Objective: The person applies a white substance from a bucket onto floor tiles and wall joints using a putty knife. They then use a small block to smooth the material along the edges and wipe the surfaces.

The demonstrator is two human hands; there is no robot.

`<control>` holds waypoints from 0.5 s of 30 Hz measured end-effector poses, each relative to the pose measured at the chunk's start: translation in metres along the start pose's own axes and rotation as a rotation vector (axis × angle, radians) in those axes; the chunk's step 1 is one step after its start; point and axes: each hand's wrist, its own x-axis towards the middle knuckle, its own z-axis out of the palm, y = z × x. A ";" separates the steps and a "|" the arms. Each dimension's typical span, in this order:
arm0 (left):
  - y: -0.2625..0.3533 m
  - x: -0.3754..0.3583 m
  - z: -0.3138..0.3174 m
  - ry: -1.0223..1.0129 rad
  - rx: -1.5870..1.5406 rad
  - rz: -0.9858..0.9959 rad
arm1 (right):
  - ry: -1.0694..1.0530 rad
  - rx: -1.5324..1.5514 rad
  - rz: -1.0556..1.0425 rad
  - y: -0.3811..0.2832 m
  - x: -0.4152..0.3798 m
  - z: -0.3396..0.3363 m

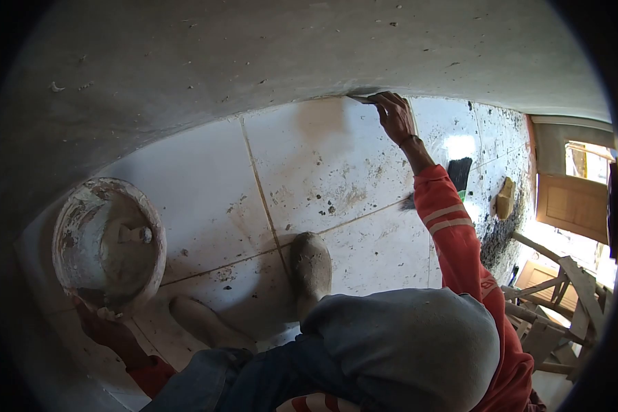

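Observation:
My right hand (395, 118) reaches to the foot of the grey wall (268, 58), its fingers closed on a putty knife (361, 99). The thin flat blade lies against the line where wall and floor meet. My left hand (105, 329) is at the near rim of a plaster-crusted bucket (159, 240) on the left, fingers closed at its edge and partly hidden. Inside the bucket is grey material, with a small pale-ended tool (136, 235) whose kind I cannot make out.
Crumbs of debris dot the white floor tiles (206, 178). A dark-bristled brush (459, 175) lies beyond my right forearm, near a yellowish block (505, 199). Wooden planks (563, 302) are piled at the right, by a wooden panel (571, 206). My feet (311, 264) are close to the bucket.

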 end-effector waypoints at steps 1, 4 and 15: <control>0.003 -0.003 0.003 0.001 0.000 0.002 | 0.002 0.002 0.001 -0.002 0.000 0.000; 0.000 -0.003 0.005 0.053 0.002 0.180 | -0.084 0.073 -0.052 -0.013 0.006 0.002; 0.026 -0.010 0.012 0.030 -0.149 0.028 | -0.095 0.061 -0.048 -0.034 0.010 0.008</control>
